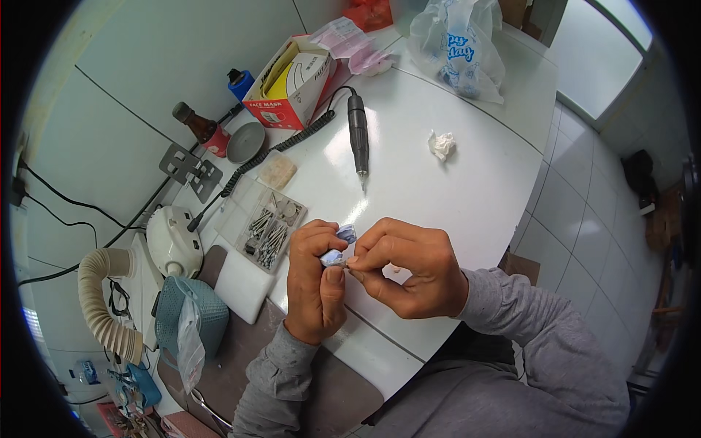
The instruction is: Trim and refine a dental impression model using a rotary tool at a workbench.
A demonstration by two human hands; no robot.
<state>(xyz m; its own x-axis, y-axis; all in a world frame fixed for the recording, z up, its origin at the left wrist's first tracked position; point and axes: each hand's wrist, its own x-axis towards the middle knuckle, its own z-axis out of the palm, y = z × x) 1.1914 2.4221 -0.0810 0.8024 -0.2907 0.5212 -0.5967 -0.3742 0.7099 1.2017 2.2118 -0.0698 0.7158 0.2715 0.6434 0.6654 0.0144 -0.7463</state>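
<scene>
My left hand (314, 285) is closed around a small blue-and-white piece (333, 258), perhaps a folded wrapper; I cannot tell its exact kind. Another blue-and-white part (347, 233) shows beyond my fingers, and whether the two are joined is hidden. Thumb and forefinger of my right hand (416, 274) are pinched together at the near piece's right edge. What lies between those fingertips is too small to make out. Both hands are above the white table (409, 197). Just left of my left hand lies a clear compartment case (272, 232) of small metal bits.
A black rotary handpiece (358, 135) with a coiled cord lies ahead, and a crumpled tissue (442, 146) to its right. Behind stand a face mask box (281, 109), a brown bottle (198, 128) and a plastic bag (460, 51). At left are a white control unit (174, 241) and a teal basket (208, 317).
</scene>
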